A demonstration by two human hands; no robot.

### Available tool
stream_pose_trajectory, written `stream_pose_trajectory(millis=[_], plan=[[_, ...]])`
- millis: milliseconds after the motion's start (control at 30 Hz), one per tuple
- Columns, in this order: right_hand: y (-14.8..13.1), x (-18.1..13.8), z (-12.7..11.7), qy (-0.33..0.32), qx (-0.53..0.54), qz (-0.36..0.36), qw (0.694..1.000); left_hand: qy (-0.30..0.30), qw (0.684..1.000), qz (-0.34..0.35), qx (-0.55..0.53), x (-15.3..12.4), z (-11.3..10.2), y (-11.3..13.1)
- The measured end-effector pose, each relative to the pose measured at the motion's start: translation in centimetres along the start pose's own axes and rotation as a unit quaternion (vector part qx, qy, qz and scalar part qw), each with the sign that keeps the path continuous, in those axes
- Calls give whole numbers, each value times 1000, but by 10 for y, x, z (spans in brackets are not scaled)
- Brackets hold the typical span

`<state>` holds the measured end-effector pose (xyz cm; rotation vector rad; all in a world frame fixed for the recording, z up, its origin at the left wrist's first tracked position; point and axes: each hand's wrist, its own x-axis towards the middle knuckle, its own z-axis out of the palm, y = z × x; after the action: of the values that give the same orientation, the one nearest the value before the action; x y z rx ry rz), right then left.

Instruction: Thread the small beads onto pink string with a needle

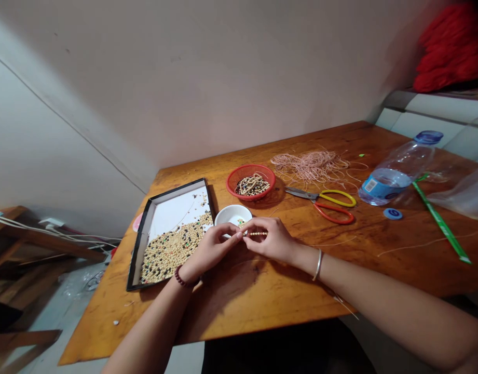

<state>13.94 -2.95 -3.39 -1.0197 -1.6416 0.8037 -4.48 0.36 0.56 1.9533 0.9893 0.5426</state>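
My left hand [219, 241] and my right hand [270, 240] meet fingertip to fingertip over the table, just in front of a small white bowl [223, 214]. Between them runs a short string of pale beads [258, 234], passing under the curled fingers of my right hand. The thumb and forefinger of each hand are pinched together at the string's left end. Whether my left fingers grip a loose bead or the cord there is too small to tell. A few beads, one of them green, lie in the bowl.
Left of my hands lies a black-edged tray [209, 195] of loose beads. Behind the bowl stands a red basket [231, 188] with strung beads. Scissors [320, 200], a tangle of pink cord [312, 166], a water bottle [398, 171], a blue cap [393, 213] and a green strip [441, 221] lie rightward.
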Motion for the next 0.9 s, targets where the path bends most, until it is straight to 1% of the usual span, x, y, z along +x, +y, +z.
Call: stream_pose_trajectory(millis=[233,300,333,367,400,433,467,500,533,567,600,633,700,733,800,900], plan=[[0,2,0,6,6,8,1000,6,999,9,42,-2,2,4],[0,1,1,13,-1,15,1000,27,998,17,60,-2,1,3],[1,1,1,15,-7,19,1000,51,996,18,73,-2,0,3],[1,1,1,18,-12,24,999,88,992,17,94,-2,-2,2],[2,1,1,21,-17,29,999,137,983,12,125,-3,-5,1],[3,0,1,21,-18,35,999,194,966,6,170,-3,-9,1],[4,0,1,21,-17,41,999,249,940,-2,233,-4,-14,0],[4,0,2,19,-13,47,999,295,907,-15,301,-5,-19,-1],[5,0,2,17,-6,54,998,322,871,-37,368,-7,-24,-2],[5,0,2,15,3,62,998,326,841,-62,428,-8,-29,-3],[5,1,2,11,14,70,997,309,819,-88,475,-9,-34,-5],[4,1,2,9,27,78,997,276,808,-112,507,-11,-37,-8],[1,4,1,5,63,96,993,206,804,-151,537,-11,-42,-13],[0,5,0,4,85,105,991,182,804,-163,542,-11,-43,-16],[-2,8,-1,0,135,132,982,158,803,-175,548,-10,-44,-20],[-3,11,-2,-13,199,185,962,140,804,-187,547,-8,-42,-23]])
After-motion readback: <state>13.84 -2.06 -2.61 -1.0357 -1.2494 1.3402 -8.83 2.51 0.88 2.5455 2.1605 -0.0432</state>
